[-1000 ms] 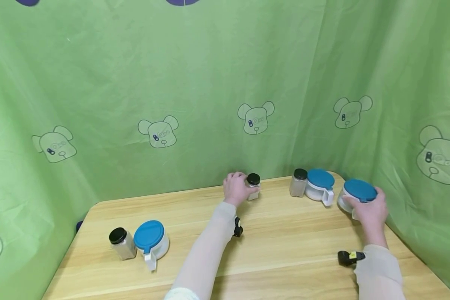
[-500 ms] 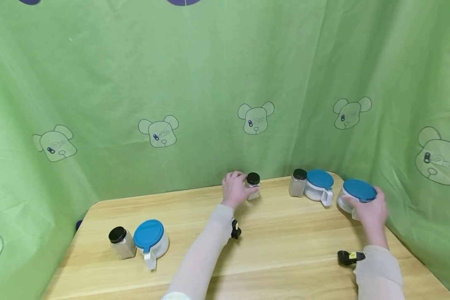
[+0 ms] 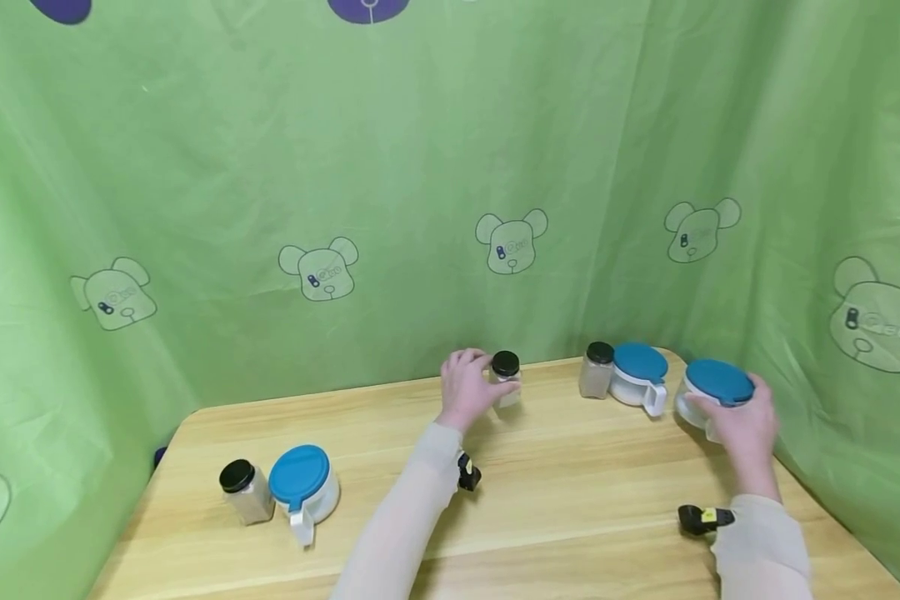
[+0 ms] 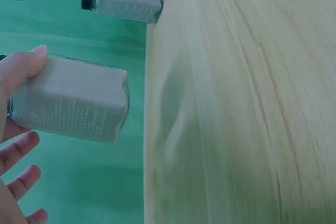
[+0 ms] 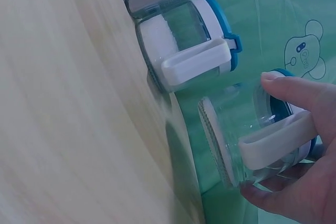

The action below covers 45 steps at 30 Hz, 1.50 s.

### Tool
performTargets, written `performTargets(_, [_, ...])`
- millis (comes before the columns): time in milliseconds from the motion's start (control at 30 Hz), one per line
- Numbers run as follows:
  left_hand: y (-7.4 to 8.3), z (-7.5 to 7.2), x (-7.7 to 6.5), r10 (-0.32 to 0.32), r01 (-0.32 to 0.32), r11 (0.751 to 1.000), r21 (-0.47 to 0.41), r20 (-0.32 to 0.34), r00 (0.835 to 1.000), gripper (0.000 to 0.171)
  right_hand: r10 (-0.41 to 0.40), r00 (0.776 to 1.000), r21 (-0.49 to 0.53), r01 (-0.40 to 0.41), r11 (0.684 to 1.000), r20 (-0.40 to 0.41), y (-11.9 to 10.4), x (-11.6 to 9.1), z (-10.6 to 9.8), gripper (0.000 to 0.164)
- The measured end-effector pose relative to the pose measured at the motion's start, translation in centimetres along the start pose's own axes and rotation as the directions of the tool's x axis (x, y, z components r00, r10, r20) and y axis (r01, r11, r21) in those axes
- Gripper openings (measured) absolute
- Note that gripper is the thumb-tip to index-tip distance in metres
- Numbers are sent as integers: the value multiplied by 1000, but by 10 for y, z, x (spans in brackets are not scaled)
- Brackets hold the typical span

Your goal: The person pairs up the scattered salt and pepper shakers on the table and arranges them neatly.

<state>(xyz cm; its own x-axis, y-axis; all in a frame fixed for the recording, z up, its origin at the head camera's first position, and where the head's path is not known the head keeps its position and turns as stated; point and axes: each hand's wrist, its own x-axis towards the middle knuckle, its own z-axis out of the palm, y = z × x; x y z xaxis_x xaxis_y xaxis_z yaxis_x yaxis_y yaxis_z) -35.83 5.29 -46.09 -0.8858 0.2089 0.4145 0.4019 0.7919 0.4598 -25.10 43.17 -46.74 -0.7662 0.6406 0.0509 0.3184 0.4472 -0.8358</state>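
My left hand pinches a clear spice jar with a black lid and greyish powder inside. Thumb and forefinger grip it near the lid, and the other fingers are spread. Its base hangs slightly above the table near the back edge. On the right, my right hand holds a round glass seasoning pot with a blue lid and white handle, thumb on one side and fingers on the other. A gap shows between its base and the table; white contents lie at the bottom.
At the back right, another spice jar stands against a blue-lidded seasoning pot. A second such pair, a spice jar and a pot, stands front left on the wooden table. A green curtain hangs behind.
The left forearm has shifted slightly left, with the spice jar nearly in place. The right hand and its pot stay almost still. The head view has tilted up slightly.
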Motion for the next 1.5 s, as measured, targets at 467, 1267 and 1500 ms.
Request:
performTargets(467, [-5,-16,-19,-14,12,998,-54,-46,999,74,-18,1000,12,18,1000,-3,-10,-6,-7,105])
performTargets(1267, [-10,-41,-46,-2,-10,996,-94,-127,992,70,-74,997,-39,74,996,4,-26,-28,-24,102])
performTargets(1500, [-14,-46,-53,-10,-2,995,-96,-126,992,72,-119,992,-44,120,992,35,-28,-35,-24,104])
